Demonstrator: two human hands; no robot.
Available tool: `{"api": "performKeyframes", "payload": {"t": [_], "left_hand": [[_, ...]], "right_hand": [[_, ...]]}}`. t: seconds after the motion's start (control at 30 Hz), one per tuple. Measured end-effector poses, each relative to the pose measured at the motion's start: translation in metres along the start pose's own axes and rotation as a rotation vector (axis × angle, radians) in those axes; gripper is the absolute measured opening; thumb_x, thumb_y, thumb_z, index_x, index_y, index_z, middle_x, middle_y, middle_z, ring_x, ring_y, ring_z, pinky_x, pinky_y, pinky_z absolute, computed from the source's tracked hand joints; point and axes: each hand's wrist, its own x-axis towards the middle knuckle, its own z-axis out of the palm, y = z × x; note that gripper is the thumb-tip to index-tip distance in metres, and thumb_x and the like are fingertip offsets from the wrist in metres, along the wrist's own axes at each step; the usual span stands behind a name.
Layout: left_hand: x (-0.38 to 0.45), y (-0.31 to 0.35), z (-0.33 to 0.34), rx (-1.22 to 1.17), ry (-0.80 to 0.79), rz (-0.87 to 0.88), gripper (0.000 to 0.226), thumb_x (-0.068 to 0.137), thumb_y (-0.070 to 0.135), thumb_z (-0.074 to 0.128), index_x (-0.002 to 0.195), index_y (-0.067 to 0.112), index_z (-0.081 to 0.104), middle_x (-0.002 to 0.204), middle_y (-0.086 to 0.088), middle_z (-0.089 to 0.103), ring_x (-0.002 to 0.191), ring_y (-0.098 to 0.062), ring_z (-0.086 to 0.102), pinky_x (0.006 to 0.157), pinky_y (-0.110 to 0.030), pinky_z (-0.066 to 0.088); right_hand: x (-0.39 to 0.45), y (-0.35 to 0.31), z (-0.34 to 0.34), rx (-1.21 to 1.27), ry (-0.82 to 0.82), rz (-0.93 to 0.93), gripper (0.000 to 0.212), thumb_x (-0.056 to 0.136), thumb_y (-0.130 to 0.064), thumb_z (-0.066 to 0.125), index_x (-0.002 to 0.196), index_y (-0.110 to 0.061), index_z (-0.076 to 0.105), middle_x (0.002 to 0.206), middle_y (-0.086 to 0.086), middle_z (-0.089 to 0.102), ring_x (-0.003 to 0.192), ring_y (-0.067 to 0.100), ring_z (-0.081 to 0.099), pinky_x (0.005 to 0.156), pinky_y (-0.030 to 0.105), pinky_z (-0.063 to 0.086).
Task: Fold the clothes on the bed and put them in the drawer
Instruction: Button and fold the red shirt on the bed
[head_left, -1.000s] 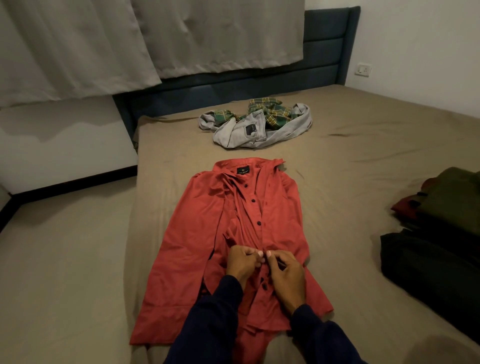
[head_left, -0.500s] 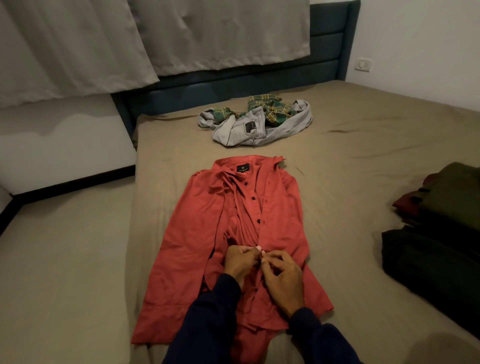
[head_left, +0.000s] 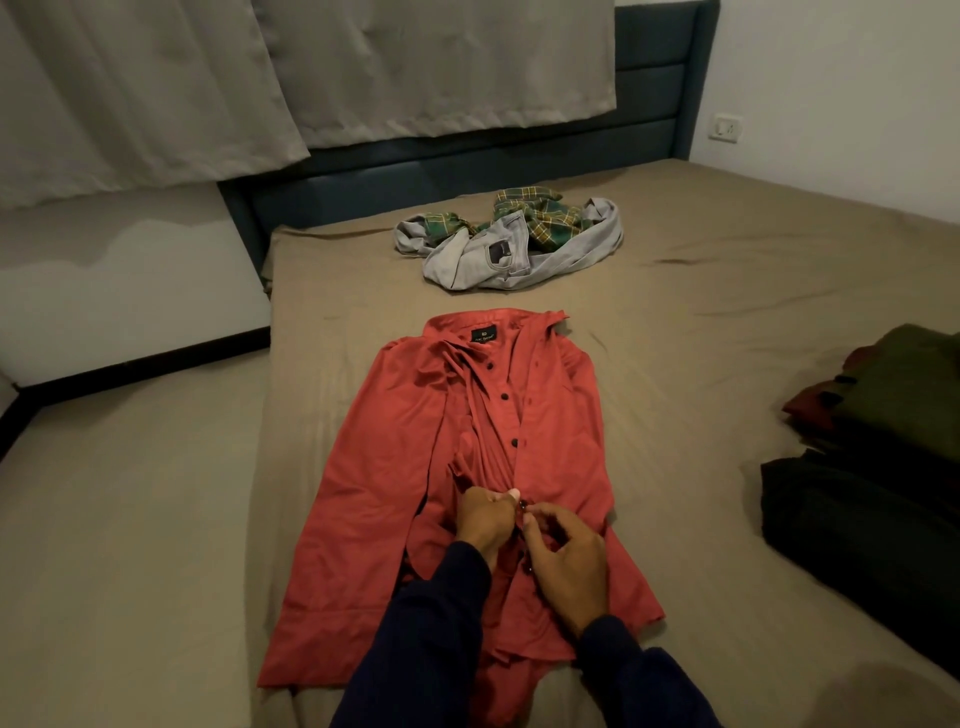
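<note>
A red button-up shirt (head_left: 384, 467) lies spread face up on the bed (head_left: 675, 338), collar away from me, with three dark buttons done up on its front. My left hand (head_left: 485, 522) pinches the shirt's left front edge at mid-chest. My right hand (head_left: 569, 558) pinches the right front edge next to it, thumb and fingers meeting at a button. Both wrists are in dark blue sleeves. Beyond the collar a grey pair of trousers (head_left: 467, 254) lies crumpled with a green plaid garment (head_left: 535, 213).
At the right edge sits a pile of folded clothes: an olive one (head_left: 904, 384) and a dark red one (head_left: 810, 402) above a black one (head_left: 852, 514). A dark blue headboard (head_left: 467, 171) and grey curtains (head_left: 208, 78) stand behind. Floor runs along the bed's left side.
Both hands stay at the shirt's front placket, fingers working at one spot. My right hand's fingers have spread a little. The view has shifted slightly.
</note>
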Motion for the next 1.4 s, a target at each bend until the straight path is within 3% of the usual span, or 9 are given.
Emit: {"api": "performKeyframes", "payload": {"t": [0.3, 0.47, 0.57, 0.7, 0.87, 0.97, 1.2, 1.3, 1.4], "left_hand": [[-0.006, -0.002, -0.004, 0.039, -0.034, 0.071, 0.032, 0.099, 0.027, 0.061, 0.072, 0.01, 0.056, 0.068, -0.008, 0.043, 0.063, -0.018, 0.04, 0.059, -0.032, 0.033], [-0.015, -0.002, -0.007, 0.009, -0.023, 0.127, 0.028, 0.092, 0.024, 0.072, 0.074, 0.004, 0.062, 0.065, -0.009, 0.053, 0.058, -0.017, 0.046, 0.059, -0.034, 0.041], [-0.012, 0.009, -0.013, 0.093, 0.075, 0.134, 0.031, 0.074, 0.03, 0.087, 0.084, 0.014, 0.062, 0.077, -0.001, 0.068, 0.067, -0.018, 0.064, 0.067, -0.035, 0.054], [0.005, 0.033, -0.012, 0.259, 0.137, 0.236, 0.021, 0.072, 0.027, 0.086, 0.076, 0.021, 0.066, 0.073, 0.004, 0.071, 0.073, -0.019, 0.07, 0.069, -0.033, 0.058], [0.024, 0.052, 0.001, 0.351, 0.256, 0.444, 0.008, 0.087, 0.011, 0.069, 0.094, 0.011, 0.072, 0.084, -0.001, 0.069, 0.079, -0.017, 0.062, 0.07, -0.025, 0.043], [0.04, 0.046, 0.007, 0.411, 0.258, 0.409, 0.014, 0.088, 0.015, 0.07, 0.1, 0.011, 0.076, 0.091, -0.004, 0.073, 0.085, -0.02, 0.066, 0.076, -0.029, 0.05], [0.055, 0.032, 0.009, 0.399, 0.26, 0.346, 0.009, 0.084, 0.015, 0.075, 0.091, 0.01, 0.079, 0.087, -0.004, 0.075, 0.082, -0.017, 0.068, 0.071, -0.022, 0.046], [0.054, 0.031, 0.009, 0.422, 0.261, 0.36, 0.006, 0.083, 0.016, 0.075, 0.085, 0.012, 0.079, 0.084, -0.003, 0.076, 0.081, -0.018, 0.068, 0.071, -0.025, 0.048], [0.055, 0.03, 0.009, 0.38, 0.236, 0.356, 0.007, 0.086, 0.019, 0.074, 0.082, 0.015, 0.077, 0.083, 0.001, 0.075, 0.081, -0.017, 0.069, 0.073, -0.028, 0.052]], "right_hand": [[0.006, -0.006, -0.004, 0.143, -0.072, 0.122, 0.025, 0.091, -0.001, 0.069, 0.105, -0.021, 0.075, 0.103, -0.01, 0.073, 0.093, -0.006, 0.067, 0.079, 0.008, 0.05], [0.007, -0.004, -0.008, 0.166, -0.097, 0.197, 0.017, 0.094, -0.011, 0.068, 0.099, -0.024, 0.077, 0.095, -0.011, 0.076, 0.091, 0.002, 0.07, 0.081, 0.022, 0.057], [0.019, -0.01, -0.006, 0.101, -0.059, 0.261, 0.014, 0.094, -0.018, 0.067, 0.086, -0.026, 0.075, 0.082, -0.009, 0.075, 0.079, 0.008, 0.07, 0.073, 0.032, 0.059], [0.056, -0.029, 0.0, -0.111, 0.056, 0.239, 0.009, 0.089, -0.017, 0.068, 0.081, -0.02, 0.065, 0.07, -0.01, 0.065, 0.063, 0.004, 0.06, 0.059, 0.02, 0.043], [0.103, -0.025, 0.023, -0.187, -0.07, 0.188, 0.017, 0.085, -0.018, 0.073, 0.091, -0.018, 0.058, 0.087, 0.0, 0.063, 0.073, 0.013, 0.061, 0.062, 0.014, 0.043], [0.115, -0.009, 0.031, -0.328, -0.142, 0.231, 0.022, 0.082, -0.026, 0.073, 0.091, -0.012, 0.059, 0.093, 0.003, 0.058, 0.082, 0.019, 0.057, 0.069, 0.025, 0.043], [0.115, -0.001, 0.032, -0.425, -0.057, 0.21, 0.024, 0.076, -0.016, 0.066, 0.055, -0.006, 0.06, 0.051, 0.004, 0.057, 0.046, 0.019, 0.05, 0.043, 0.03, 0.035], [0.117, -0.002, 0.027, -0.341, -0.043, 0.251, 0.018, 0.081, -0.015, 0.069, 0.064, -0.013, 0.074, 0.06, -0.003, 0.067, 0.059, 0.016, 0.063, 0.059, 0.031, 0.053], [0.113, -0.001, 0.024, -0.193, -0.003, 0.272, 0.012, 0.089, -0.017, 0.071, 0.08, -0.016, 0.077, 0.072, -0.011, 0.068, 0.072, 0.008, 0.063, 0.072, 0.025, 0.05]]}}
